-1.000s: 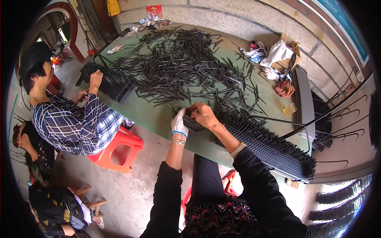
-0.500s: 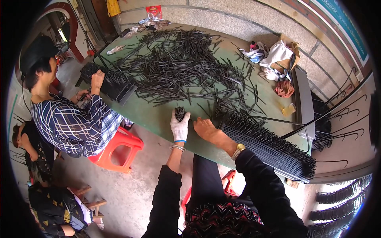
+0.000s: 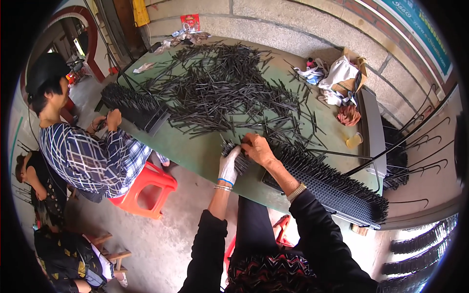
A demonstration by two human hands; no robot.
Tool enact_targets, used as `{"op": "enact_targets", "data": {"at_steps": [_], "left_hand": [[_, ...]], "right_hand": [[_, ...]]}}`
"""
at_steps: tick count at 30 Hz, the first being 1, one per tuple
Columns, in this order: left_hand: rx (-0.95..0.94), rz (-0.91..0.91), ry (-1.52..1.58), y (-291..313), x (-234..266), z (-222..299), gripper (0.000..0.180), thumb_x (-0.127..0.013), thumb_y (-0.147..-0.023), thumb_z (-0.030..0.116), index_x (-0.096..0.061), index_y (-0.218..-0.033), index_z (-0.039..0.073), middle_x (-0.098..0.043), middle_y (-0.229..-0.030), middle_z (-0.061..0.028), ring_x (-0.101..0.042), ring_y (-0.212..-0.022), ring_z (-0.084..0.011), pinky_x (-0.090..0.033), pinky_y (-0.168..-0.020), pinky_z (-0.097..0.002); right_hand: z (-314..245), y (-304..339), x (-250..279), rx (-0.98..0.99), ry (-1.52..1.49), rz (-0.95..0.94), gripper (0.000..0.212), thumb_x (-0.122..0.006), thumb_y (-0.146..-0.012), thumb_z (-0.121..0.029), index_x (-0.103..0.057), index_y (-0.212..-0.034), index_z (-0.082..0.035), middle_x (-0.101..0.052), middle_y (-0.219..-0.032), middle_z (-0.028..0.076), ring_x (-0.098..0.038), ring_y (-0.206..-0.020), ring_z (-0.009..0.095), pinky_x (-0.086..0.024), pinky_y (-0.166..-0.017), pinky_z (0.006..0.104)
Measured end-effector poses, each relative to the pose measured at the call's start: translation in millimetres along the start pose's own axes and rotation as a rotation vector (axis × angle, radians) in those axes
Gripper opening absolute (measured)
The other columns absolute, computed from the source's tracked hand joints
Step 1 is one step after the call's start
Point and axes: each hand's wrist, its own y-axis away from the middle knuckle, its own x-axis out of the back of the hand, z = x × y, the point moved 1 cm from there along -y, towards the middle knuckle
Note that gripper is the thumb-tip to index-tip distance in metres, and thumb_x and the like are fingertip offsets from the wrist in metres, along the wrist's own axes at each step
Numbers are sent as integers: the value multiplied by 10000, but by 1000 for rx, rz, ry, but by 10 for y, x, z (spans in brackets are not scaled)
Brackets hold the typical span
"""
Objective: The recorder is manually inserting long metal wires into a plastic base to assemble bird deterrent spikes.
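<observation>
A bundle of thin black sticks (image 3: 241,165) is clasped in my left hand (image 3: 227,169), which wears a white glove with a blue cuff. The bare fingers of my right hand (image 3: 260,150) are pinched together on sticks at the bundle's edge; their tips are partly hidden. Just right of that hand stands a black perforated rack (image 3: 312,181) with rows of upright black sticks (image 3: 342,180) filling it. Beyond both hands, a large loose heap of similar sticks (image 3: 220,93) spreads over the green table (image 3: 183,155).
At the left, another person (image 3: 83,151) sits on a red stool (image 3: 146,193) beside a second filled rack (image 3: 132,105). A cup of yellow liquid (image 3: 354,140), a crumpled reddish cloth (image 3: 348,115) and a cardboard box (image 3: 360,68) occupy the table's right side. Hooked rods (image 3: 430,166) jut out at right.
My right hand has moved up and left to meet the bundle. The left hand has turned, tilting the bundle toward it. The other person's raised hand has come down from the second rack.
</observation>
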Motion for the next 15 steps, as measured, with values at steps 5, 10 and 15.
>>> {"op": "enact_targets", "data": {"at_steps": [5,10,15], "left_hand": [[18,-22,-50,108,-28,-95,251,-719,-803,87,-633,-1031,26,-651,-937,-33,-630,-805,-137,-531,-713,-277],[-373,-155,-316,160,-167,-184,288,-706,-806,57,-587,-1068,33,-652,-962,-15,-607,-849,-114,-493,-789,-253],[-564,-84,-729,203,40,-516,412,-709,-794,101,-501,-1141,24,-637,-966,-76,-609,-874,-157,-490,-814,-300]], "right_hand": [[-213,165,135,-83,257,-121,232,-551,-849,-204,-662,-986,-52,-654,-969,211,-637,-891,372,-506,-776,421],[-199,271,147,-16,-284,74,420,-496,-952,-371,-593,-1128,-2,-627,-1079,222,-624,-974,332,-481,-842,373],[-290,488,-110,10,-199,184,389,-487,-964,-363,-587,-1122,-22,-633,-995,222,-589,-1020,365,-467,-844,388]]}}
